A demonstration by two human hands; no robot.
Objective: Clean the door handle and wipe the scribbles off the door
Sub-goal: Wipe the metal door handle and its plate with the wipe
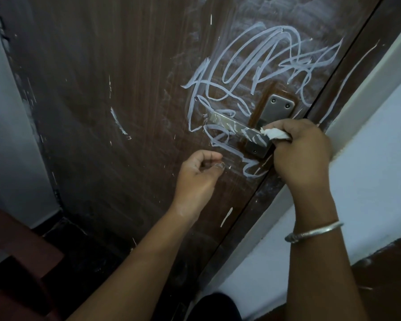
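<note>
Right hand (301, 149) grips a crumpled white cloth (277, 133) against the base of the streaked silver metal lever handle (232, 125). Left hand (198, 174) hangs loosely curled below it, holding nothing. I judge this the handle step. Next: wipe outward along it, then the white scribbles (264, 59) on the dark brown wooden door (114, 89).

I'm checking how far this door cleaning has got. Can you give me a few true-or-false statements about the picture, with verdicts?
1. The right hand grips a white cloth at the door handle. True.
2. The scribbles are already wiped off the door. False: white scribbles cover it above and around the handle.
3. The left hand holds a spray bottle. False: it holds nothing, fingers loosely curled below the handle.
4. White marks streak the handle's lever. True.
5. A bangle sits on the left wrist. False: it is on the right wrist.
</note>
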